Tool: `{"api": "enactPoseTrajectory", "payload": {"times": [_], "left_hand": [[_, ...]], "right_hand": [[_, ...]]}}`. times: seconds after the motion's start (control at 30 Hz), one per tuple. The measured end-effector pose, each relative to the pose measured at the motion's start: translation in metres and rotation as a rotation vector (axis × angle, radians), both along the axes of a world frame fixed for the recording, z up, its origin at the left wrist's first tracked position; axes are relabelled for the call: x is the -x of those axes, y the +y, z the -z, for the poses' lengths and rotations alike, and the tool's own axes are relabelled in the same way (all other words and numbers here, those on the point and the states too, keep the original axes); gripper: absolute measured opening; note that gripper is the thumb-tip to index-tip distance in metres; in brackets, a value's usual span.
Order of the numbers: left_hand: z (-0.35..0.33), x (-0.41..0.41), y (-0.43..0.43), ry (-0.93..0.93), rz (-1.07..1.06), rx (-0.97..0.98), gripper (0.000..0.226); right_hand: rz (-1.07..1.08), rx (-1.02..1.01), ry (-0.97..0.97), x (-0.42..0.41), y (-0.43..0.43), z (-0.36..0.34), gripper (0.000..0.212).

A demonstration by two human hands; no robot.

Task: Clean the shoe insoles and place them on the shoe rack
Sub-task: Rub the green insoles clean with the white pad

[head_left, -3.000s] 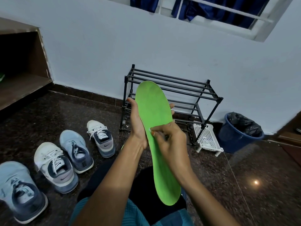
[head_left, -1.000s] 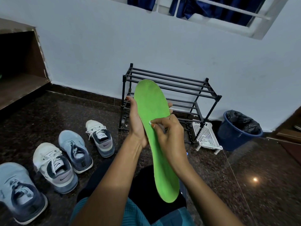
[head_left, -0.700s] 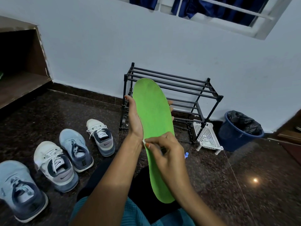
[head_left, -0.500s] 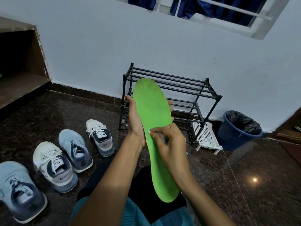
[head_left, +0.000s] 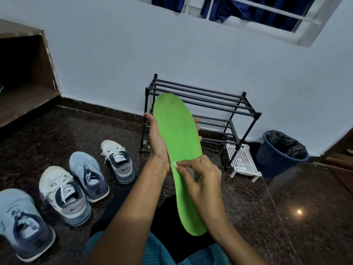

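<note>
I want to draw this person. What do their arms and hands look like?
Both forearms are bare: no sleeves, watch or bangles show. The left hand and right hand wear no rings that I can see. The nails that show look painted orange. Low in the picture is ribbed teal clothing.

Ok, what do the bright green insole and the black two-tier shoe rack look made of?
Bright green insole: likely foam, matte, finely textured face, bowing in the left hand's grip. Black two-tier shoe rack: thin round bars, faint sheen, chunky corner joints; probably metal tubes with plastic connectors. Small white wad in right hand: too small to tell.
</note>
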State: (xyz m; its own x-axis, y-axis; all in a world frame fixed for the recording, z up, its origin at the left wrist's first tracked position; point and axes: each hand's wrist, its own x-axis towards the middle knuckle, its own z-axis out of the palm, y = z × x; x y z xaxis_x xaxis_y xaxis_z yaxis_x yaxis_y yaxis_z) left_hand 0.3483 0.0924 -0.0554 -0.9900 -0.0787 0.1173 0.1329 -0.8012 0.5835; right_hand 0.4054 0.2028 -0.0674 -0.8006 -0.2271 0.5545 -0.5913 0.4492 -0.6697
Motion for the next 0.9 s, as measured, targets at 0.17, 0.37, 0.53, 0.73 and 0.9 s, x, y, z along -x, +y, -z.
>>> {"api": "enactPoseTrajectory", "payload": {"times": [0.17,0.37,0.53,0.73,0.9], "left_hand": [[0.001,-0.002,0.000,-0.024,-0.013,0.039,0.100],[-0.003,-0.003,0.002,-0.068,-0.029,0.122,0.091],[-0.008,-0.009,0.011,-0.119,0.091,0.202,0.072],[-0.006,-0.009,0.013,-0.131,0.073,0.197,0.070],[-0.005,-0.008,0.010,-0.111,0.044,0.130,0.089]], "right_hand": [[0.002,0.049,-0.108,0.024,0.001,-0.014,0.011],[0.056,0.094,-0.097,0.036,0.000,-0.016,0.010],[0.111,0.139,-0.066,0.047,-0.002,-0.023,0.010],[0.128,0.130,-0.002,0.049,-0.006,-0.023,0.011],[0.066,0.028,0.081,0.036,-0.004,-0.015,0.024]]}}
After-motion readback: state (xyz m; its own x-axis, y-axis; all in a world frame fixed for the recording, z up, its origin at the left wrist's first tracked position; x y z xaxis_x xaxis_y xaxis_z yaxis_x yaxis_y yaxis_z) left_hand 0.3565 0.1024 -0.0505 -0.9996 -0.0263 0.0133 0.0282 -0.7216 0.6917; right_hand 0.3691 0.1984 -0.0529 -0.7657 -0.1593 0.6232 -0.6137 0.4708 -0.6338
